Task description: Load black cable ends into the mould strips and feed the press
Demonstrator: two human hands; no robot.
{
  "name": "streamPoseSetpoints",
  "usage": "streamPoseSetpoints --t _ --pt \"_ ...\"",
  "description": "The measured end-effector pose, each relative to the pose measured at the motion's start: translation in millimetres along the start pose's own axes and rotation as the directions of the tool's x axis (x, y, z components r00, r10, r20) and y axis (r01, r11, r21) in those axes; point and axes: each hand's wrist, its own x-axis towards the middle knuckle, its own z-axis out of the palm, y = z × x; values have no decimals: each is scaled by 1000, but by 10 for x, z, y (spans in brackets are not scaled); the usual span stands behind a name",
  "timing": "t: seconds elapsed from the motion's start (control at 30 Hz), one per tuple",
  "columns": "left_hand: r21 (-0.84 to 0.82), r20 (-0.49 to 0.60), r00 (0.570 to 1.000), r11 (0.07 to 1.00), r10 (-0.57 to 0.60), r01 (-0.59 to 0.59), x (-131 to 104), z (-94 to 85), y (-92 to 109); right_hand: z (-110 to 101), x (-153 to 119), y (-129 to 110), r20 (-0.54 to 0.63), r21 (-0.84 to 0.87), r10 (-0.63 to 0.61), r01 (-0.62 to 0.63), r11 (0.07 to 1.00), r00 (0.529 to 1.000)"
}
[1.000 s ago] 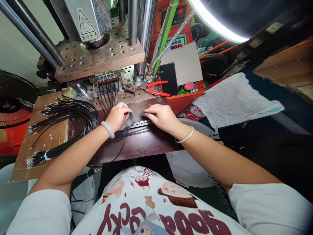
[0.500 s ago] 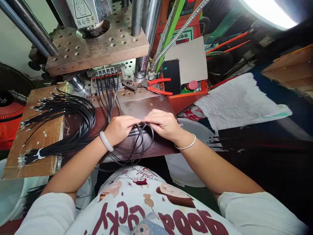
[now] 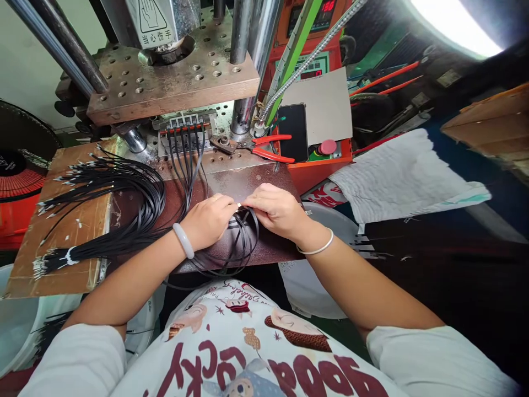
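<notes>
My left hand (image 3: pixel 210 220) and my right hand (image 3: pixel 278 212) meet fingertip to fingertip above the brown press table. Both are closed in a pinch on the ends of black flat cables (image 3: pixel 247 237). A small shiny tip (image 3: pixel 238 205) shows between the fingers. The cables hang in loose loops below the hands to the table's front edge. Behind my left hand, several black cables (image 3: pixel 190 165) run from a metal mould (image 3: pixel 185 124) under the press plate. My fingers hide exactly how each cable end is gripped.
A heavy drilled press plate (image 3: pixel 173 85) overhangs the mould. Red-handled pliers (image 3: pixel 270 149) lie right of it, near a dark phone (image 3: pixel 293 132) and a red button (image 3: pixel 328 147). At left, bundled black cables (image 3: pixel 140 182) lie over cardboard (image 3: pixel 82 220). A white cloth (image 3: pixel 409 171) hangs right.
My left fingers have curled in and shifted slightly, and the shiny tip now shows between the hands. The whole view has moved a little; the right hand keeps its pinch.
</notes>
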Motion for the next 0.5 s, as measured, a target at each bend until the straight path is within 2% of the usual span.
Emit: streamPoseSetpoints --t 0.1,0.17,0.23,0.27,0.3,0.37,0.43,0.5 --pt "10 -23 1000 1000 -5 5 8 33 -45 9 24 -1 19 -18 -12 12 1000 1000" --pt "-79 -166 983 995 -76 63 8 37 -87 -18 28 -21 53 -30 -20 22 999 998" --pt "-282 -332 920 952 -209 115 10 18 -122 -69 10 -55 83 -114 -1 10 993 997" --pt "-394 -370 888 912 -272 116 14 2 -132 -97 -9 -73 75 -183 25 -11 983 997" --pt "-483 -372 873 869 -315 107 21 -13 -134 -122 -33 -90 44 -258 66 -52 965 997" --pt "-573 -312 887 812 -341 111 41 -29 -115 -149 -93 -111 -60 -374 164 -175 911 985" --pt "-557 -242 904 814 -351 167 65 -15 -78 -141 -150 -117 -143 -399 238 -276 875 961" --pt "-498 -202 903 833 -380 239 85 22 -41 -109 -190 -117 -181 -347 266 -314 884 947"
